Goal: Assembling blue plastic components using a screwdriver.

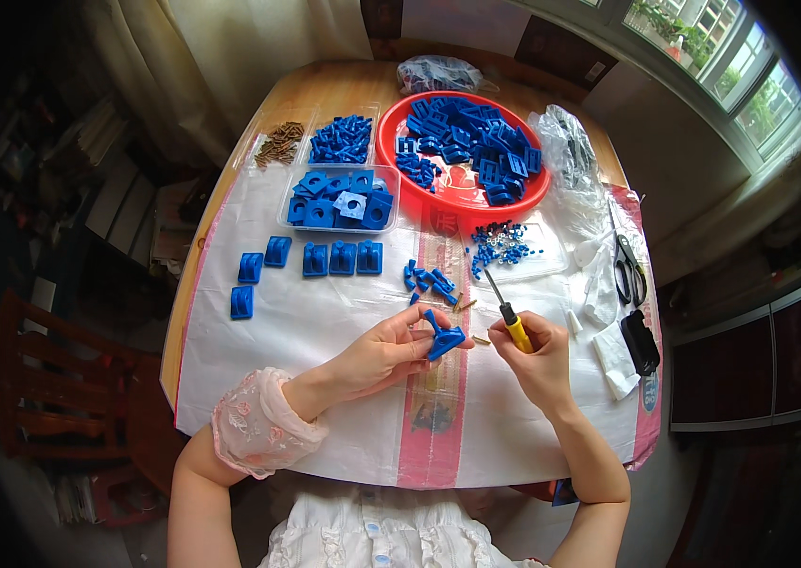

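Note:
Pinched in the fingertips of my left hand (383, 354) is a blue plastic part (447, 342) with a flat body and a short stem pointing up. My right hand (542, 367) is closed round the yellow and black handle of a screwdriver (516, 328); its thin metal shaft points up and to the left, apart from the part. Between the hands a brass-coloured screw (482, 341) lies on the white sheet. Just beyond them are small blue plastic pieces (437, 284) and more screws (463, 305).
Blue clip-like parts (315, 259) stand in the left middle. Behind are a clear box (296, 225) of square blue plates, blue stems (341, 140), a screw pile (280, 145) and a red basin (419, 201) of blue parts. Nuts (504, 246), scissors (629, 273) and a black case (640, 343) lie right.

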`<move>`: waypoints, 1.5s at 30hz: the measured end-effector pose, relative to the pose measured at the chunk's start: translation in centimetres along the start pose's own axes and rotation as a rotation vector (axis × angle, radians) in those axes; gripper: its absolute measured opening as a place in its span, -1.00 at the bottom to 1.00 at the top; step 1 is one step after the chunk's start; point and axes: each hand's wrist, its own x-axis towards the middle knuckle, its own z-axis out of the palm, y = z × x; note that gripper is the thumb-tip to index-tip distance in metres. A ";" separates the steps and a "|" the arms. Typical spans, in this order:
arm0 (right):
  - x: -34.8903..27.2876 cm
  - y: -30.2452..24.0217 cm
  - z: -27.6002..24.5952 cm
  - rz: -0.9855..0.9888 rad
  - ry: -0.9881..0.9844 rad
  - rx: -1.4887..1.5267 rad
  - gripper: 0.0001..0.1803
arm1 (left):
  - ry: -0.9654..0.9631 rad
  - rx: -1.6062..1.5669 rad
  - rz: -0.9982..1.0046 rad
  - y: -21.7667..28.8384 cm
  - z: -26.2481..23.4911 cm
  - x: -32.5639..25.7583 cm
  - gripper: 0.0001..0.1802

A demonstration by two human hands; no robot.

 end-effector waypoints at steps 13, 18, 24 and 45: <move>-1.8 -1.2 0.7 0.017 -0.226 0.192 -0.90 | 0.101 0.207 0.051 -1.8 -0.3 0.2 -0.76; -0.9 -0.8 0.9 0.091 -0.187 0.223 -0.92 | 0.100 0.194 0.059 -1.9 -0.7 0.3 -0.78; -0.6 -0.4 0.8 -0.260 -0.076 -0.074 -0.86 | 0.160 0.414 0.147 -2.2 0.0 0.3 -0.78; -1.5 -0.7 2.8 -0.225 -0.156 -0.219 -0.89 | 0.293 0.695 0.234 -2.9 2.3 0.1 -0.83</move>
